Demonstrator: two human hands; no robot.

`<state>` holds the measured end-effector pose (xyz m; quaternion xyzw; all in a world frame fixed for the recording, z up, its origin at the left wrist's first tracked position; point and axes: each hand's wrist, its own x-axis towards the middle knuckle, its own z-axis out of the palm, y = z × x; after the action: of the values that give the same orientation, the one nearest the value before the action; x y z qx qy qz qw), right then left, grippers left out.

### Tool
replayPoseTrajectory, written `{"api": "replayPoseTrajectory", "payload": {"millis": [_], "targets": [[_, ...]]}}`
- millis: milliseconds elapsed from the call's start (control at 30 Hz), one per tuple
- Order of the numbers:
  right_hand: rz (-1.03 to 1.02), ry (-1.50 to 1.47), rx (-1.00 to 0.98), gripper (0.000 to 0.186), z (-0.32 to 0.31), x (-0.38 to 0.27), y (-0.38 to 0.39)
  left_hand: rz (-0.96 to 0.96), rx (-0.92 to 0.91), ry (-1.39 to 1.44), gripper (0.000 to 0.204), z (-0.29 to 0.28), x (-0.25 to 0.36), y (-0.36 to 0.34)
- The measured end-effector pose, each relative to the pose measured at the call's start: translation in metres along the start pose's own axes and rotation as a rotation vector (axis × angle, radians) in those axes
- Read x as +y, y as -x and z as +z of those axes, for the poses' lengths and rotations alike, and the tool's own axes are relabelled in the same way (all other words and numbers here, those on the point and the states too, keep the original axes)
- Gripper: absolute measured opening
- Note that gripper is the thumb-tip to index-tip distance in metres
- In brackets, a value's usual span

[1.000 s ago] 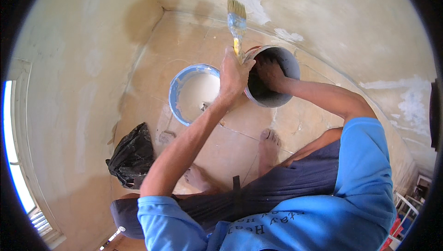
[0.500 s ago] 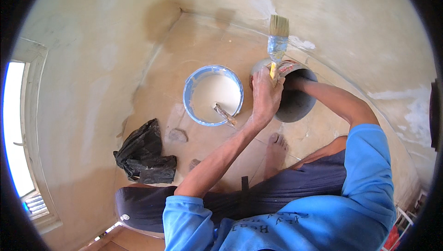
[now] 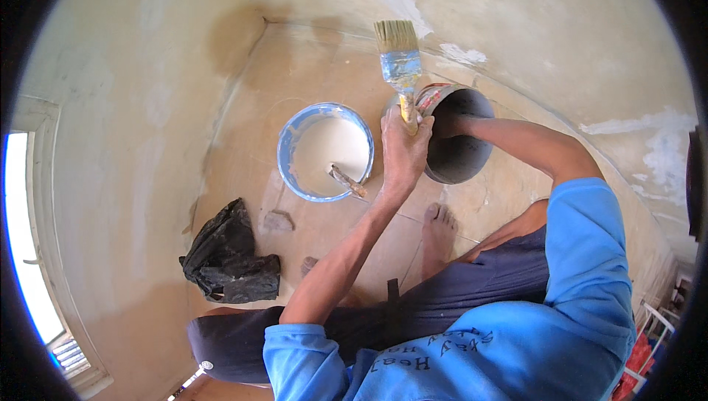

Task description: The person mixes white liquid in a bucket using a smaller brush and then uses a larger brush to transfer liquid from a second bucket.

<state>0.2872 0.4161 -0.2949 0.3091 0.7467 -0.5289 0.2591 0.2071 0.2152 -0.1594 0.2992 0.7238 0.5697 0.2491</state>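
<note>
My left hand (image 3: 403, 151) is closed round the yellow handle of a paintbrush (image 3: 400, 65), whose bristles point up and away from me. Its wide ferrule is smeared with blue and white paint. My right hand reaches into the mouth of a tipped grey bucket (image 3: 476, 165); the fingers are hidden or too dark to make out. Left of my left hand stands a blue-rimmed bucket (image 3: 286, 165) of white paint. A paint-crusted stick (image 3: 348, 180) leans in it against the rim.
A crumpled black plastic bag (image 3: 232, 261) and a flat stone (image 3: 278, 220) lie on the tiled floor (image 3: 243, 180) at left. Bare feet (image 3: 438, 239) are near the buckets. Patchy walls (image 3: 140, 143) meet in a far corner; a bright window (image 3: 26, 246) is at far left.
The paintbrush and my left hand have shifted left, and the brush now leans left with its broad face showing more. The grey bucket appears turned slightly; the view has shifted a little.
</note>
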Motion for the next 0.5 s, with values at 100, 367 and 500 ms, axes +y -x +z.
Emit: {"api": "replayPoseTrajectory", "payload": {"millis": [100, 367, 500], "targets": [[0.02, 0.002, -0.001, 0.031, 0.003, 0.001, 0.0, -0.066, -0.003, 0.029, 0.028, -0.001, 0.001, -0.001], [0.044, 0.008, -0.046, 0.027, 0.01, 0.003, -0.006, -0.079, -0.008, 0.102, 0.026, 0.003, -0.011, -0.002], [0.067, 0.015, -0.048, 0.025, 0.009, 0.003, -0.01, -0.087, -0.032, 0.084, 0.024, -0.002, -0.012, -0.003]]}}
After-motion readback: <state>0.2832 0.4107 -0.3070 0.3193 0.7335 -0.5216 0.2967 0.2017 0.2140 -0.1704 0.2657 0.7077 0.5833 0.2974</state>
